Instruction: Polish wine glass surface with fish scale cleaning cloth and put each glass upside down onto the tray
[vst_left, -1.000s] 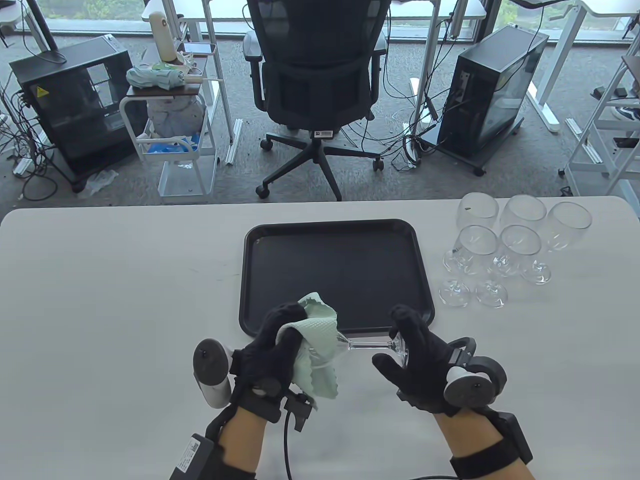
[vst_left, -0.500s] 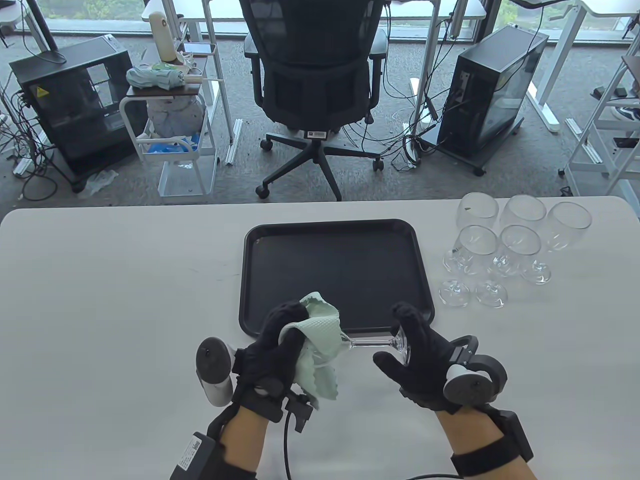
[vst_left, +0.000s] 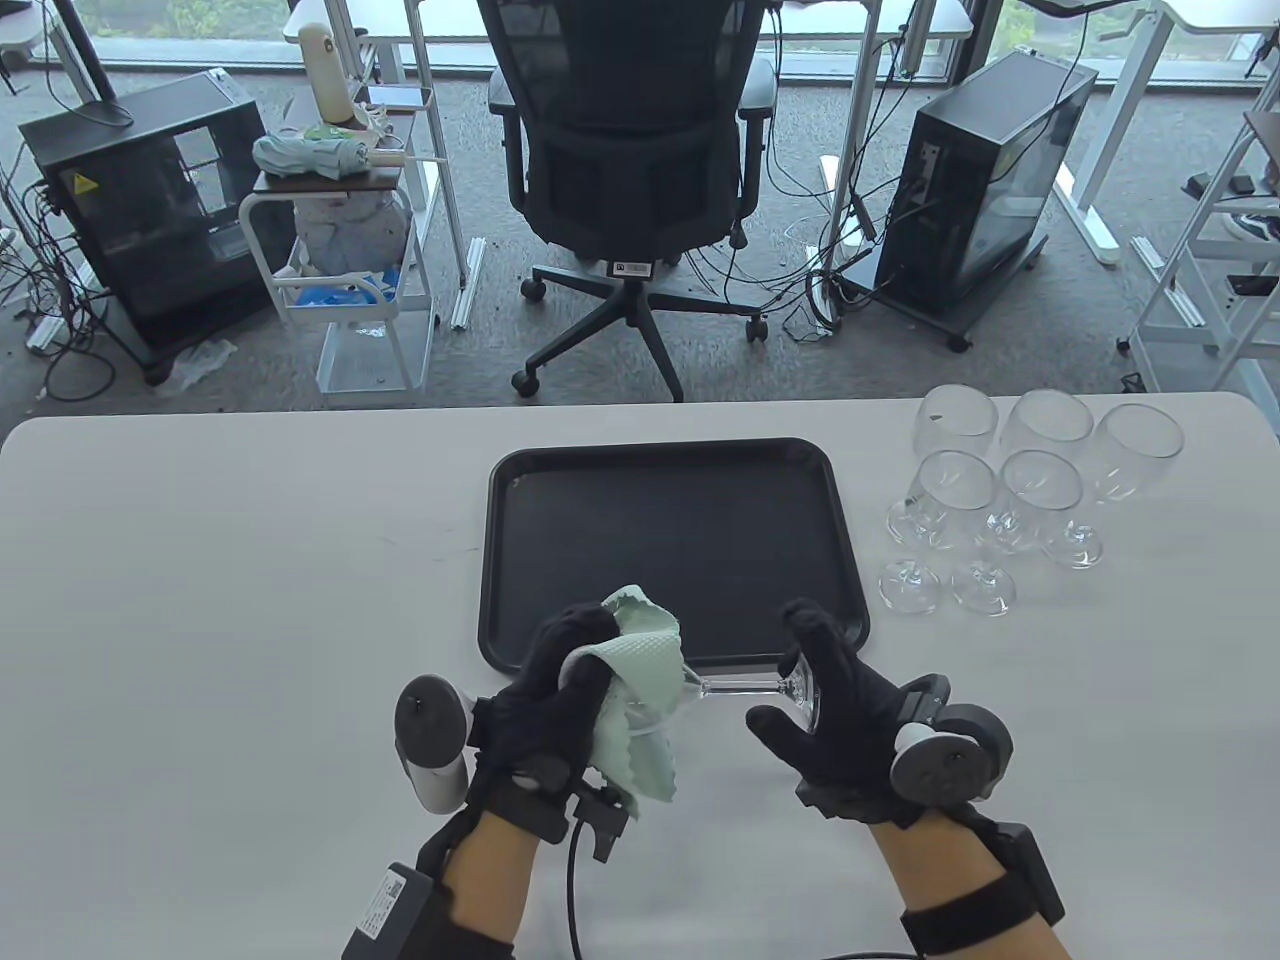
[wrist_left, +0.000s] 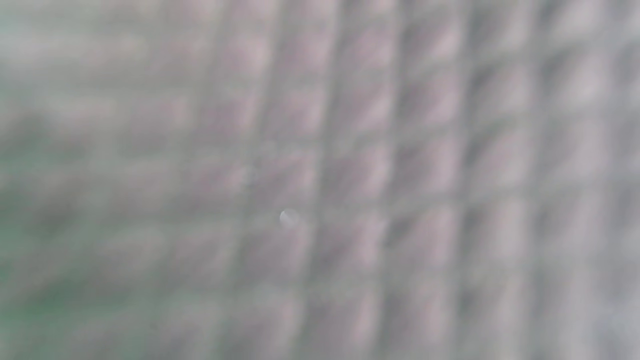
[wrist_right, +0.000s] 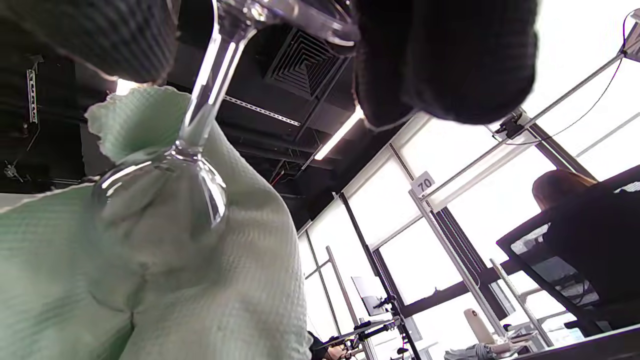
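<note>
A clear wine glass (vst_left: 735, 686) lies sideways in the air just above the near edge of the black tray (vst_left: 560, 480). My right hand (vst_left: 812, 695) grips its round foot, with the stem (wrist_right: 207, 75) running left. My left hand (vst_left: 560, 680) wraps the pale green fish scale cloth (vst_left: 640, 690) around the bowl (wrist_right: 165, 190), so most of the bowl is hidden. The left wrist view is filled by blurred cloth (wrist_left: 320, 180) right against the lens. Nothing stands on the tray.
Several more wine glasses (vst_left: 1010, 490) stand upright in a cluster on the white table (vst_left: 220, 560) to the right of the tray. An office chair (vst_left: 630, 150) and computer cases stand on the floor beyond the table's far edge. A seated person (wrist_right: 585, 225) shows in the right wrist view.
The hands have stayed in place, both still holding the glass. The cloth and the left fingers shifted only slightly around the bowl.
</note>
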